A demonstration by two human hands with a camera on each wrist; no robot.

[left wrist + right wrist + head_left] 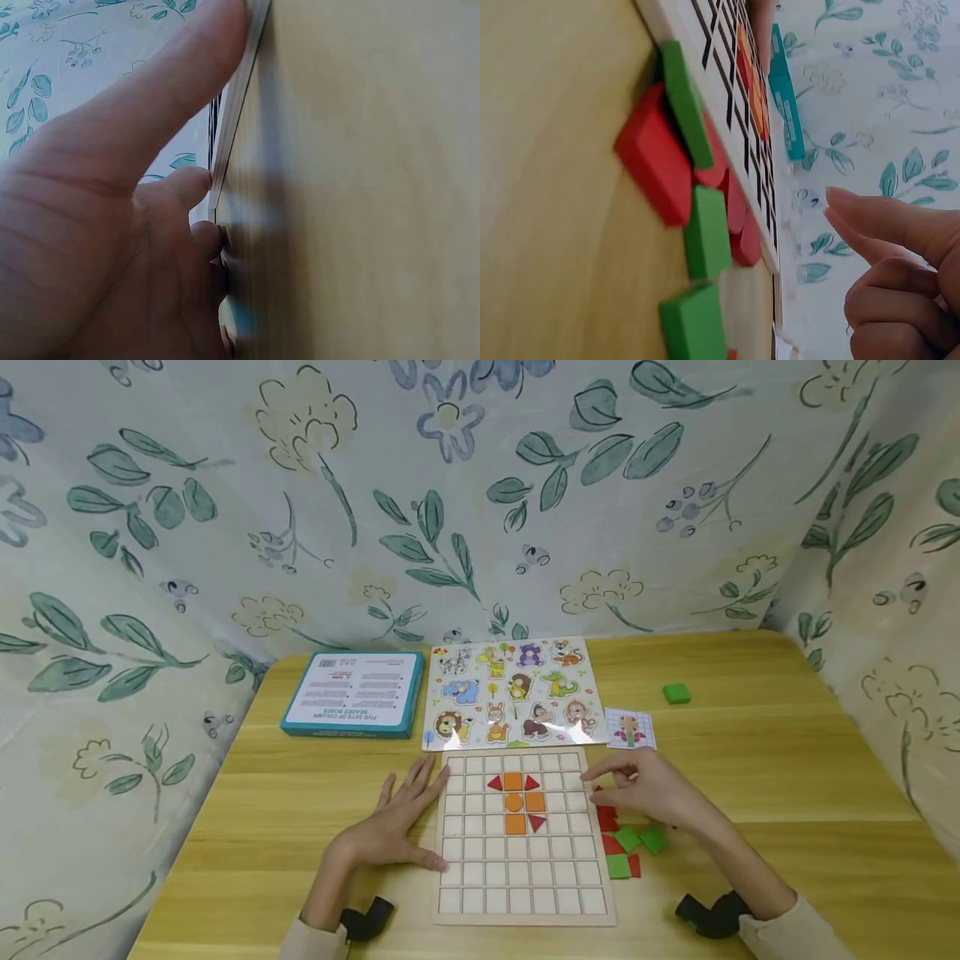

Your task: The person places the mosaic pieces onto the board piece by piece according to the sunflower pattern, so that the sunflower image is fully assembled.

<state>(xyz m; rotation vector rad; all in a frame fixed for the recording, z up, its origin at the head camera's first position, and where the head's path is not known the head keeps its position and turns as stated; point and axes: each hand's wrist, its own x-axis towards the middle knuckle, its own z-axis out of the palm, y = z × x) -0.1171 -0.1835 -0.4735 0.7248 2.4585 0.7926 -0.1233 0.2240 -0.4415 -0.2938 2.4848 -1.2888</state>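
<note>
Two fingertips, thumb and forefinger, of the right hand [654,787] are seen with only a narrow gap between them and no piece visible in it; the remaining fingers are curled towards the palm in the right wrist view. These tips are poised at the right edge of the gridded wooden board [525,919], whose grid shows no marked long axis. The decisive relation is offered by the loose red pieces [607,819] and green pieces [653,839]: they are strewn along that same edge, on the person's side of the right fingers, some overlapped, and are approached far more closely by the right hand than by the left hand [395,827]. The fingers of the latter are spread wide and laid along the opposite edge of the board, with nothing grasped. Between the hands, three orange squares [515,824], one orange circle [513,802] and three red triangles [495,783] are set in cells of the grid. Beyond the right hand, a small pattern card [641,739] and a lone green block [676,694] are found on the bench [757,735]. Behind the board, an animal picture board [474,716] is flanked at its left by a teal-edged box [352,689].
</note>
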